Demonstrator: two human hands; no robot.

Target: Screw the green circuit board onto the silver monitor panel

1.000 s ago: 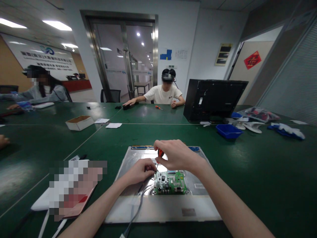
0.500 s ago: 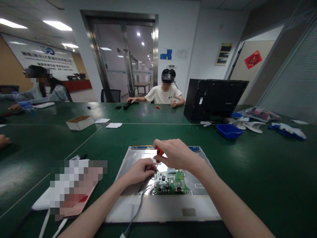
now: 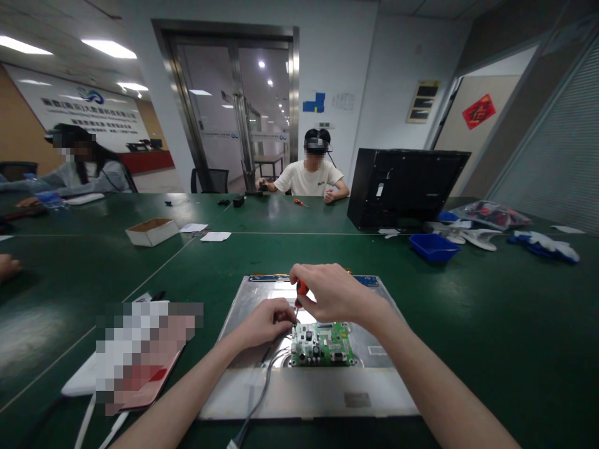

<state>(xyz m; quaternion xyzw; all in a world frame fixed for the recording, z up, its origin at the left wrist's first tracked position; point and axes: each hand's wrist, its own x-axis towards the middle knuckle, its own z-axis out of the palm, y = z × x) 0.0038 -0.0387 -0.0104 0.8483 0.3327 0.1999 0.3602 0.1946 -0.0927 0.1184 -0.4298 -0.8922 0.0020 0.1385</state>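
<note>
Green board (image 3: 327, 345) on metal panel (image 3: 299, 393), twelve o'clock from me. My right hand (image 3: 322, 290) closed round screwdriver (image 3: 301, 288), tip by the board's ten-o'clock corner. Left hand (image 3: 269, 321) bunched there; grip, cannot tell. Risk: off-axis push could skid tip across components.
</note>
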